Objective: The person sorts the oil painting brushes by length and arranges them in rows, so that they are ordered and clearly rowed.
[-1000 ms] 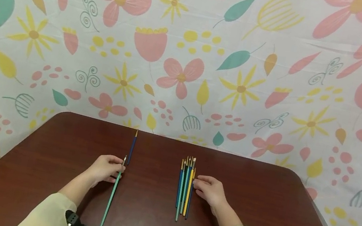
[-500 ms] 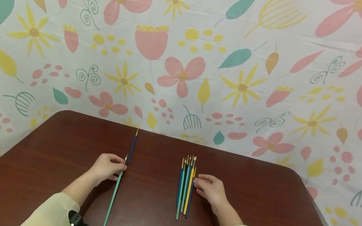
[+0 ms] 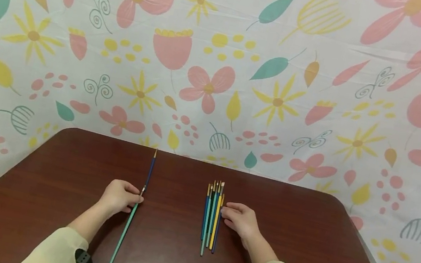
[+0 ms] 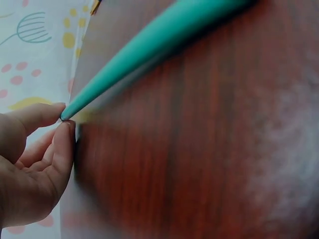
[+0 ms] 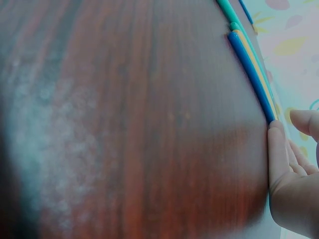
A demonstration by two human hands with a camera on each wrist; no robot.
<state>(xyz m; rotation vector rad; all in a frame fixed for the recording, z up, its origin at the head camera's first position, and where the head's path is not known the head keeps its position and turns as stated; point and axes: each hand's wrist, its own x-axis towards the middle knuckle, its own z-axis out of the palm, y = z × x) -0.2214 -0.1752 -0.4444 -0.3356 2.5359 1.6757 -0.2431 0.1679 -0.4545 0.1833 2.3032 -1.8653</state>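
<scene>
My left hand (image 3: 120,195) pinches a teal paintbrush (image 3: 124,231) near its bristle end, between thumb and finger. In the left wrist view its handle (image 4: 134,59) slants up and away from the fingertips. The tip reaches the lower end of a dark blue paintbrush (image 3: 152,166) that lies farther back. My right hand (image 3: 240,221) rests on the table beside a row of paintbrushes, its fingertips at the outermost dark blue brush (image 3: 216,233). The right wrist view shows thumb and fingers spread apart, one finger against that blue brush (image 5: 251,77).
The row holds several blue and teal brushes and a yellow brush (image 3: 215,222), side by side with bristles pointing away. All lie on a dark brown wooden table (image 3: 283,219). Behind its far edge hangs a flower-patterned cloth (image 3: 215,57).
My left hand has shifted the teal brush slightly, so its tip now lines up with the end of the blue brush behind. My right hand stays beside the row.
</scene>
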